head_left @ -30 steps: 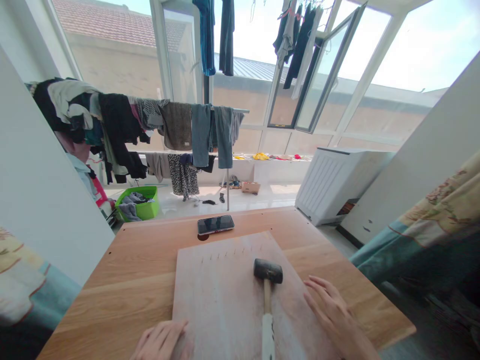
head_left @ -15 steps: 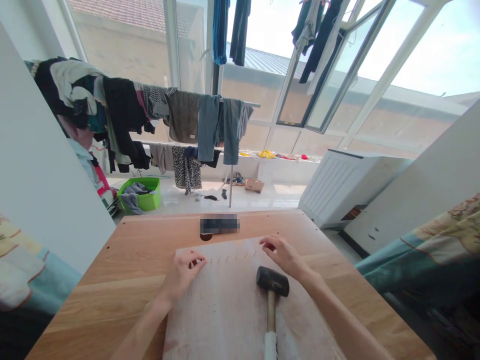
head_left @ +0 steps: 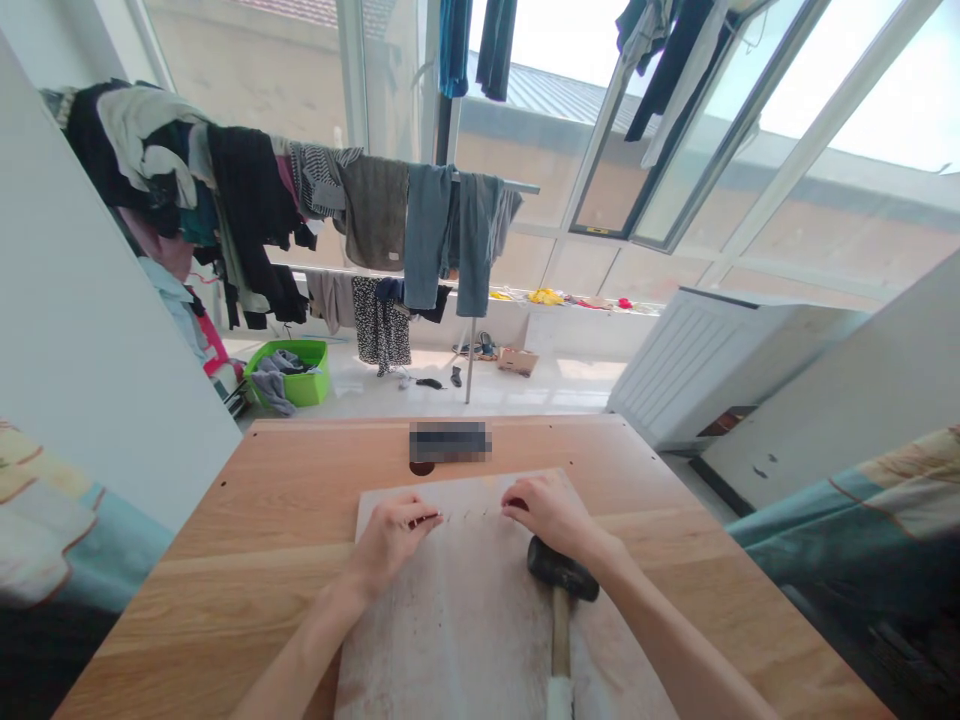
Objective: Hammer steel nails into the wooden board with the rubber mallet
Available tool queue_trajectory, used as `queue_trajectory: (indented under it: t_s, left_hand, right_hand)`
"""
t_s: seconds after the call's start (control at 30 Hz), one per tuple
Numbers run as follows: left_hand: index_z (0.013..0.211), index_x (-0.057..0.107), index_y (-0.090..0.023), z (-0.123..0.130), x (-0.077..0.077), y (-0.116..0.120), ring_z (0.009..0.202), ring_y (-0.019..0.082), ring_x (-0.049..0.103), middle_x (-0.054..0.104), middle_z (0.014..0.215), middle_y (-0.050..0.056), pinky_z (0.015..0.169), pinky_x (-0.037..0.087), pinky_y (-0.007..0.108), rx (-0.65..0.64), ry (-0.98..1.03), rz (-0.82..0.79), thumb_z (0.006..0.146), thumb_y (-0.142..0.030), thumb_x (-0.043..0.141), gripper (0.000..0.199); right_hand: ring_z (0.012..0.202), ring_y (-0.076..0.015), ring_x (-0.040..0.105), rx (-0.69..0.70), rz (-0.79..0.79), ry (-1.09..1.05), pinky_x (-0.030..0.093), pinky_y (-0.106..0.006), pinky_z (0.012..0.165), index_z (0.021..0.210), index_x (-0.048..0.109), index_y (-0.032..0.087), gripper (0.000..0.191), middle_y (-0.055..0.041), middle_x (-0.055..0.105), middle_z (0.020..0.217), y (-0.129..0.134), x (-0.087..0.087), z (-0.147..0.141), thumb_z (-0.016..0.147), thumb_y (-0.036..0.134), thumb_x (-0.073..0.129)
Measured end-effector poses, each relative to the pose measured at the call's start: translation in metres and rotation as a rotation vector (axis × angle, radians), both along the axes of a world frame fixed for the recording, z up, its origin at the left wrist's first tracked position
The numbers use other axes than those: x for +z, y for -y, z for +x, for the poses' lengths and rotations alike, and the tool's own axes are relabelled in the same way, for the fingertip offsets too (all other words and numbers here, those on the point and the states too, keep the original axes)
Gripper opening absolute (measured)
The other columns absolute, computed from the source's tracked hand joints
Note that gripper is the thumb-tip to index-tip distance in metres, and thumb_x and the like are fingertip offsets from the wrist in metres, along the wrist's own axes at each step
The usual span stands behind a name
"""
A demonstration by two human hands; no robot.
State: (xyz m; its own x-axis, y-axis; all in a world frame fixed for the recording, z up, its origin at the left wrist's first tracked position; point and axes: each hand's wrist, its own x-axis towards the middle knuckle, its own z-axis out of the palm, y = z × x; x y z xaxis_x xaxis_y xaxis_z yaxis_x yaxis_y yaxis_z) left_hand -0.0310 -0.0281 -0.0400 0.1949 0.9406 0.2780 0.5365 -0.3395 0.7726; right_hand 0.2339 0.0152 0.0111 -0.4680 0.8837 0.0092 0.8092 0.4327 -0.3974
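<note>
A pale wooden board [head_left: 465, 620] lies on the table, with a short row of thin nails [head_left: 468, 518] standing up near its far edge. My left hand [head_left: 394, 535] is closed in a pinch at the left end of this row. At the right end, my right hand [head_left: 551, 510] is also pinched, fingertips level with the nails. Whatever is between the fingers of either hand is too small to make out. A mallet with a black head [head_left: 562, 570] and a wooden handle rests on the board, just below my right wrist.
The board sits on a wood-grain table [head_left: 247, 560] with a round hole near the far edge. A blurred dark object [head_left: 450, 442] lies beside that hole. Beyond are a green basket [head_left: 307, 385] of clothes, a laundry-laden drying rack [head_left: 525, 187] and a white cabinet [head_left: 675, 360].
Both hands have moved inward along the nail row, so the gap between them is smaller and fewer nails show. The view has shifted slightly; the mallet still lies on the board.
</note>
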Motion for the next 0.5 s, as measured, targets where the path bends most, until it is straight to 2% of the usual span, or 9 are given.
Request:
queue_trajectory:
  t_s: [0.1,0.17,0.33,0.5]
  left_hand:
    - [0.086,0.078,-0.02,0.002,-0.002,0.001,0.076,0.018,0.066,0.072,0.083,0.005,0.073,0.049,0.027,0.012,0.01,0.041,0.093,-0.035,0.057,0.027]
    - [0.085,0.078,-0.02,0.005,-0.001,0.001,0.077,0.018,0.066,0.071,0.084,0.005,0.074,0.049,0.028,-0.012,-0.036,0.013,0.094,-0.032,0.055,0.027]
    - [0.083,0.078,-0.019,0.019,0.004,-0.003,0.079,0.019,0.066,0.069,0.084,0.006,0.074,0.048,0.029,-0.061,-0.136,-0.047,0.094,-0.024,0.051,0.029]
    - [0.083,0.076,-0.018,0.022,-0.001,-0.004,0.079,0.018,0.065,0.068,0.084,0.005,0.075,0.047,0.028,-0.041,-0.091,-0.003,0.094,-0.023,0.054,0.026]
  right_hand:
    - [0.079,-0.0206,0.069,0.019,0.014,-0.002,0.043,-0.027,0.073,0.081,0.08,0.021,0.023,-0.0074,0.078,0.083,0.0,0.001,-0.007,0.091,0.02,0.058]
    - [0.079,-0.0201,0.069,0.04,0.016,-0.008,0.043,-0.026,0.073,0.083,0.08,0.021,0.023,-0.0067,0.078,0.084,0.001,0.001,-0.013,0.092,0.021,0.058]
    - [0.072,-0.0196,0.066,0.09,0.008,-0.015,0.043,-0.026,0.067,0.073,0.078,0.019,0.026,-0.0081,0.076,0.078,0.005,0.002,-0.03,0.09,0.017,0.059]
    - [0.078,-0.0189,0.068,0.09,0.026,-0.059,0.045,-0.025,0.073,0.086,0.08,0.018,0.024,-0.0074,0.076,0.085,0.008,0.005,-0.039,0.094,0.018,0.057]
